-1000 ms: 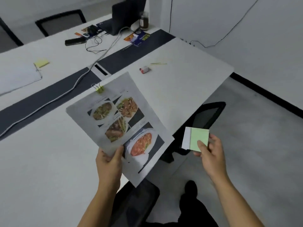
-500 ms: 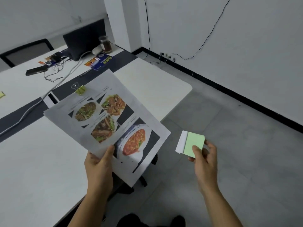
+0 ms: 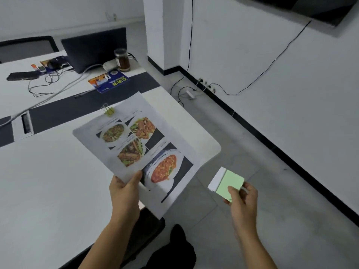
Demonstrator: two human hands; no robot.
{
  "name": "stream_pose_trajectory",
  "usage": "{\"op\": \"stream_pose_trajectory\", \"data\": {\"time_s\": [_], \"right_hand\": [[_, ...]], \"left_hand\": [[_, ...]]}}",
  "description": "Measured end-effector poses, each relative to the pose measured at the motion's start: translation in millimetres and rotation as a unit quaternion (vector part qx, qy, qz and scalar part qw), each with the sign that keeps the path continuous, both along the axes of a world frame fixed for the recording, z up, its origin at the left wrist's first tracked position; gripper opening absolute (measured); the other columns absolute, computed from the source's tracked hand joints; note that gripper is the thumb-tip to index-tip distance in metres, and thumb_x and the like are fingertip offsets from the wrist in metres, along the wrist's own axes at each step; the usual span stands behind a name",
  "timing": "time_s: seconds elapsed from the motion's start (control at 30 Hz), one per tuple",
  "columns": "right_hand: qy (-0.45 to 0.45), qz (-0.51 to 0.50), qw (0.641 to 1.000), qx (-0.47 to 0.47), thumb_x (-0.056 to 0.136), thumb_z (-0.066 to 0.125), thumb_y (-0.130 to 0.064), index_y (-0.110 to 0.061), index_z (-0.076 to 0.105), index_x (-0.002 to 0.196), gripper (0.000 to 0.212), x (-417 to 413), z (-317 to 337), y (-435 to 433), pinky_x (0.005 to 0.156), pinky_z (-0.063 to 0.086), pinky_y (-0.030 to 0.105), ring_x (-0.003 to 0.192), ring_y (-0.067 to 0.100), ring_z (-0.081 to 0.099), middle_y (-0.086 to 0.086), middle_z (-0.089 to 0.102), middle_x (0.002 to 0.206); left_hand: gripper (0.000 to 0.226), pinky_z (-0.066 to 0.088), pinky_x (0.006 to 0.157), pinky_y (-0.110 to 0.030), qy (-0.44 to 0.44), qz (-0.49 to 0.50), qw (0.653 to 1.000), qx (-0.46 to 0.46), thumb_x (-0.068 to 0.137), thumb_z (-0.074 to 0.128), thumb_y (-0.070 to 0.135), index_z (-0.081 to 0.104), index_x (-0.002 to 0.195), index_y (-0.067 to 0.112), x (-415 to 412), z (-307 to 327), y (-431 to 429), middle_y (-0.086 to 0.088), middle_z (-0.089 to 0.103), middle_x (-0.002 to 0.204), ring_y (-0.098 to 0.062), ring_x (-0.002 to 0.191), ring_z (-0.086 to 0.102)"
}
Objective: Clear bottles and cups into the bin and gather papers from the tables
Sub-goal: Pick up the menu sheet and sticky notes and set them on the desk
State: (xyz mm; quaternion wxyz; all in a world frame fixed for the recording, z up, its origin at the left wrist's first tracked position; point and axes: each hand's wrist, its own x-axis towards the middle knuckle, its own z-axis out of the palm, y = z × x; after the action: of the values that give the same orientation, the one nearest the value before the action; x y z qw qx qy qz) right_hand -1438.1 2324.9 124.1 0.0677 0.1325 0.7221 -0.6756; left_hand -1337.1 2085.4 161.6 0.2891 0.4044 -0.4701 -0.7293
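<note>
My left hand (image 3: 125, 193) grips the lower edge of a clipped stack of printed sheets (image 3: 136, 144) showing food photos, with a yellow binder clip (image 3: 108, 111) at its top edge. The sheets hover over the near corner of the white table (image 3: 48, 181). My right hand (image 3: 242, 200) pinches a green sticky note pad (image 3: 226, 181) with a white strip on its left side, held over the grey floor to the right of the table. A blue and orange leaflet (image 3: 108, 82) lies on the table further back. A glass jar (image 3: 122, 60) with dark liquid stands beside a laptop.
A dark laptop (image 3: 93, 49), cables (image 3: 46, 82), a black phone-like device (image 3: 21, 76) and small items sit on the far table. A black chair (image 3: 29, 45) stands behind it. A power strip (image 3: 190, 94) and wires lie on the floor by the wall. A dark chair seat (image 3: 147, 226) is below the table edge.
The view has swung right and toward the table's end, so the laptop and jar appear closer. Both hands keep the same hold on the sheets and the sticky pad.
</note>
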Motion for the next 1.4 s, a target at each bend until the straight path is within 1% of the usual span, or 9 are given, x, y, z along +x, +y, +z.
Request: {"op": "stream_pose_trajectory", "data": {"time_s": [0.4,0.73,0.83,0.9,0.93,1.0,1.13,1.27,1.4], "right_hand": [[-0.002,0.158,0.987,0.030,0.097,0.056,-0.001,-0.014,0.038,0.135,0.044,-218.9,3.9,-69.7,0.071,0.056,0.030,0.093,0.015,0.066,0.003,0.065,0.112],[-0.129,0.394,0.908,0.062,0.097,0.057,-0.006,-0.025,0.043,0.142,0.051,-345.7,-48.6,-149.4,0.069,0.055,0.030,0.095,0.017,0.066,0.001,0.070,0.110],[-0.139,0.448,0.880,0.080,0.097,0.056,-0.007,-0.025,0.040,0.143,0.052,-371.2,-59.0,-171.9,0.073,0.056,0.031,0.089,0.014,0.064,0.001,0.068,0.108],[-0.142,0.476,0.863,0.092,0.097,0.054,-0.006,-0.024,0.038,0.145,0.053,-381.5,-66.1,-182.3,0.073,0.055,0.030,0.084,0.012,0.062,0.003,0.067,0.109],[-0.143,0.488,0.856,0.097,0.098,0.054,-0.006,-0.023,0.038,0.145,0.053,-384.5,-68.2,-185.7,0.072,0.055,0.030,0.083,0.012,0.061,0.005,0.067,0.110],[-0.139,0.508,0.844,0.106,0.098,0.054,-0.007,-0.023,0.037,0.147,0.055,-388.5,-72.4,-190.3,0.072,0.055,0.030,0.081,0.012,0.061,0.001,0.067,0.105],[-0.124,0.516,0.839,0.121,0.099,0.055,-0.008,-0.022,0.036,0.149,0.056,-391.2,-80.3,-196.5,0.068,0.054,0.027,0.078,0.012,0.061,0.001,0.067,0.099],[-0.113,0.502,0.845,0.145,0.100,0.054,-0.009,-0.023,0.036,0.147,0.053,-390.9,-84.0,-203.3,0.061,0.051,0.020,0.076,0.008,0.061,-0.003,0.066,0.096],[-0.093,0.517,0.834,0.168,0.098,0.055,-0.015,-0.028,0.037,0.147,0.054,-380.3,-91.2,-222.8,0.082,0.054,0.036,0.092,0.017,0.066,0.003,0.068,0.104]], "left_hand": [[0.035,0.055,0.087,-0.041,-0.039,0.148,0.984,0.095,0.093,0.061,0.001,0.061,0.123,0.018,-157.9,-44.8,-31.4,-0.008,0.070,0.115,-0.026,0.105,0.066],[0.024,0.052,0.042,-0.024,-0.138,0.363,0.841,0.377,0.088,0.060,-0.007,0.058,0.112,-0.007,-220.5,-132.7,2.5,-0.019,0.063,0.099,-0.024,0.070,0.060],[0.042,0.050,0.057,-0.030,-0.204,0.332,0.847,0.361,0.078,0.073,0.015,0.054,0.111,-0.001,-233.3,-129.5,19.2,-0.019,0.059,0.085,-0.027,0.065,0.059],[0.077,0.052,0.086,-0.042,-0.322,0.294,0.844,0.311,0.076,0.076,0.027,0.038,0.138,0.001,-235.7,-128.1,35.5,-0.029,0.058,0.122,-0.041,0.104,0.062],[0.086,0.042,0.104,-0.047,-0.388,0.261,0.844,0.265,0.084,0.072,0.027,0.024,0.150,0.001,-235.5,-127.4,44.4,-0.027,0.042,0.146,-0.041,0.130,0.047],[0.089,0.023,0.118,-0.047,-0.516,0.165,0.833,0.114,0.092,0.065,0.031,0.009,0.157,0.005,-230.6,-130.4,61.3,-0.021,0.013,0.162,-0.036,0.149,0.017],[0.092,0.021,0.116,-0.057,-0.633,-0.008,0.766,-0.115,0.090,0.059,0.052,0.004,0.159,0.026,-210.5,-159.1,45.6,-0.019,-0.005,0.164,-0.038,0.151,-0.001],[0.082,0.008,0.117,-0.060,-0.656,-0.111,0.737,-0.116,0.091,0.040,0.070,0.002,0.156,0.038,-204.5,-184.0,14.4,-0.012,-0.019,0.164,-0.034,0.150,-0.019],[0.080,0.010,0.117,-0.059,-0.643,-0.095,0.753,-0.099,0.089,0.042,0.072,0.010,0.155,0.040,-206.3,-191.7,23.6,-0.008,-0.014,0.166,-0.033,0.151,-0.015]]}}
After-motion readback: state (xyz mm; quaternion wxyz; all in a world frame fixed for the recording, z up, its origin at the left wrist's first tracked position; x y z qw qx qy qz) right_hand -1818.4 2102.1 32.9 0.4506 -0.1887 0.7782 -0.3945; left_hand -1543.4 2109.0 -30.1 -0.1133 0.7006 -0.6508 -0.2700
